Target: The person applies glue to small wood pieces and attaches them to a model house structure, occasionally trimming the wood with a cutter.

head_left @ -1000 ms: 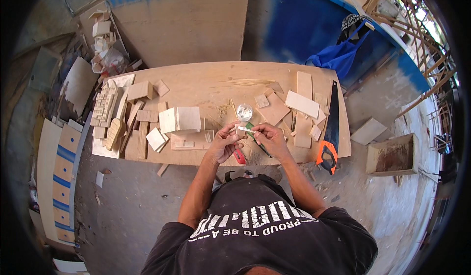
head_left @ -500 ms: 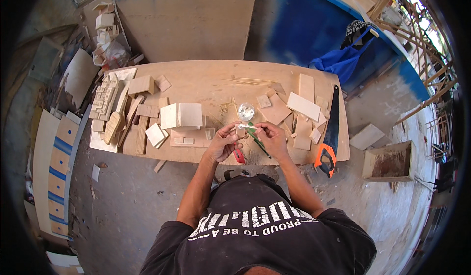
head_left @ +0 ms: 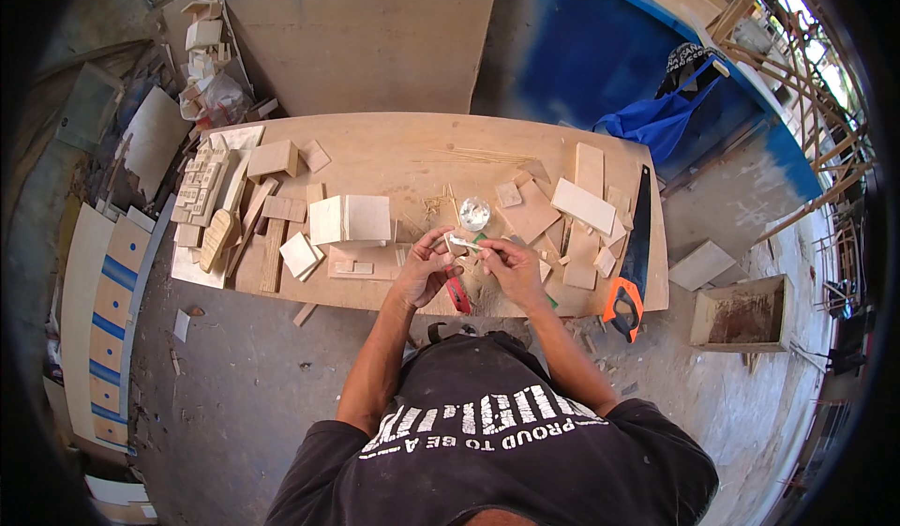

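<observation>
My left hand (head_left: 426, 265) is closed on a small wooden piece (head_left: 457, 250), mostly hidden by the fingers. Between the fingertips of my right hand (head_left: 512, 269) is a thin stick (head_left: 466, 242) with white paste on it, its tip against the wooden piece. Just beyond the hands stands a small clear cup (head_left: 474, 213) containing white paste. Below them on the board lies a red-handled tool (head_left: 457, 295), partly covered by my left hand. A green tool (head_left: 481, 238) shows only in bits behind my right hand.
Wooden blocks (head_left: 352, 219) and offcuts lie left on the worktable (head_left: 394, 156), with more boards (head_left: 583, 205) at right. An orange-handled saw (head_left: 624, 306) hangs over the right front edge. Small sticks (head_left: 437, 205) lie beyond the hands. A wooden box (head_left: 741, 312) stands at far right.
The right hand has shifted slightly left and down, and the stick now slants across the wooden piece. The left hand stays nearly in place, still gripping the piece.
</observation>
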The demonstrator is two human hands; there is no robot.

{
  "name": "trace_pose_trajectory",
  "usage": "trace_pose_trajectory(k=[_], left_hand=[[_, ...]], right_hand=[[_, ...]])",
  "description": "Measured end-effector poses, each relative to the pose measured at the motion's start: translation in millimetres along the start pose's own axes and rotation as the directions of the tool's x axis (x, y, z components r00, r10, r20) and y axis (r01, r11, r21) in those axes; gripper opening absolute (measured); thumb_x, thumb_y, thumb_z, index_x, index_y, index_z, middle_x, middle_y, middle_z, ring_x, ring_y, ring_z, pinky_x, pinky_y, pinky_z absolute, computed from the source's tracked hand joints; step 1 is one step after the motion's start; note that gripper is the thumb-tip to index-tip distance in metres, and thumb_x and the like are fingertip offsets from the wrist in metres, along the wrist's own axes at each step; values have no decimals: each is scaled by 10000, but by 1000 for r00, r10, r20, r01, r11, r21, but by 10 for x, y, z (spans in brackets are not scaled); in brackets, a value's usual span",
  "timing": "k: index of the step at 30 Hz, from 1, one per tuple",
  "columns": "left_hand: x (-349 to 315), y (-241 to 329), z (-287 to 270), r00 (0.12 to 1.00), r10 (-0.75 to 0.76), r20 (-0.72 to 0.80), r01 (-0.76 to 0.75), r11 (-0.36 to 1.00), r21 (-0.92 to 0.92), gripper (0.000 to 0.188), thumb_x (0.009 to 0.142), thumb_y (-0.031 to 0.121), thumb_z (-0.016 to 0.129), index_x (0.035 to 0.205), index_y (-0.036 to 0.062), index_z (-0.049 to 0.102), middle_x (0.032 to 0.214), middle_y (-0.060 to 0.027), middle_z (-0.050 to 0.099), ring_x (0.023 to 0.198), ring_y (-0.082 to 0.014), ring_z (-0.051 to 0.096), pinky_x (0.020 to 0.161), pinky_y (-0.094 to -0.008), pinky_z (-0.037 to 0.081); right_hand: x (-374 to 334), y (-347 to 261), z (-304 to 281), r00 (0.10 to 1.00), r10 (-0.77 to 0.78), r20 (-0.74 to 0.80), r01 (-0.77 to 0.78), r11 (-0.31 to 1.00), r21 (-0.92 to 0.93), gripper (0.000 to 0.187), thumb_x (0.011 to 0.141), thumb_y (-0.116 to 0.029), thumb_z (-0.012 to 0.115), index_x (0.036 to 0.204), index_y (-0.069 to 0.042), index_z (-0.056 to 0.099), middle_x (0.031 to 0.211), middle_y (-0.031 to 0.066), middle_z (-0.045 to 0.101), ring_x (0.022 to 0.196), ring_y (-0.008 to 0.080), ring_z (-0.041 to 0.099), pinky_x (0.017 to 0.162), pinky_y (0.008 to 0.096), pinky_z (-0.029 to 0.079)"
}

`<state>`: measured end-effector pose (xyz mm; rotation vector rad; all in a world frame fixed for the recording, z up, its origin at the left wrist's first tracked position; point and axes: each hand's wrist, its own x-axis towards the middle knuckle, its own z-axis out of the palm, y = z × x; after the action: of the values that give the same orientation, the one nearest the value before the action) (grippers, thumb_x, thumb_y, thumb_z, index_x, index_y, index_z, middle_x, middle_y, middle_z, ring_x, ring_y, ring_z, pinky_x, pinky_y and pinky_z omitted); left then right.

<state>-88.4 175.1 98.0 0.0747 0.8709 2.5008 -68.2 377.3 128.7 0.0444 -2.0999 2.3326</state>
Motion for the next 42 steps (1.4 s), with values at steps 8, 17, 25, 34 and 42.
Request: trace_pose_trajectory(k=[8,17,25,34,42], left_hand=[[22,6,-59,995,85,-58,-86,996,-18,528,848,73,768,1317,156,539,1192,-46,664,1075,-161,639,844,-323,570],[-14,51,-35,998,51,-40,-50,999,11,489,866,98,762,1311,142,564,1163,-60,683,1060,-171,656,817,-327,573],[-29,65,-71,999,10,38,-10,1000,-7,514,884,102,741,1363,106,556,1163,-95,693,1039,-188,681,797,-340,607],[-61,93,-96,999,35,7,-34,999,-28,515,888,102,736,1363,107,537,1157,-79,687,1041,-176,682,813,-340,609],[-52,66,-133,999,44,-14,-45,998,-41,515,886,106,742,1358,130,536,1156,-70,684,1038,-178,684,835,-341,602]], right_hand=[[-90,-62,73,998,58,-26,-59,998,-31,171,937,-31,661,1093,1,722,808,-38,645,664,10,517,569,183,401],[22,-9,56,996,-65,-54,59,993,-107,159,928,-2,655,1080,2,701,796,-35,628,677,9,521,589,185,403],[215,46,16,985,-163,53,171,964,-205,142,910,2,666,1046,3,706,865,2,665,719,47,551,613,208,426],[58,-65,25,956,-240,171,279,921,-271,195,851,48,657,1035,15,713,964,84,697,847,118,625,710,239,478],[-2,45,28,937,-313,158,348,885,-309,186,845,50,672,1024,21,711,990,88,697,851,121,625,714,243,481]])
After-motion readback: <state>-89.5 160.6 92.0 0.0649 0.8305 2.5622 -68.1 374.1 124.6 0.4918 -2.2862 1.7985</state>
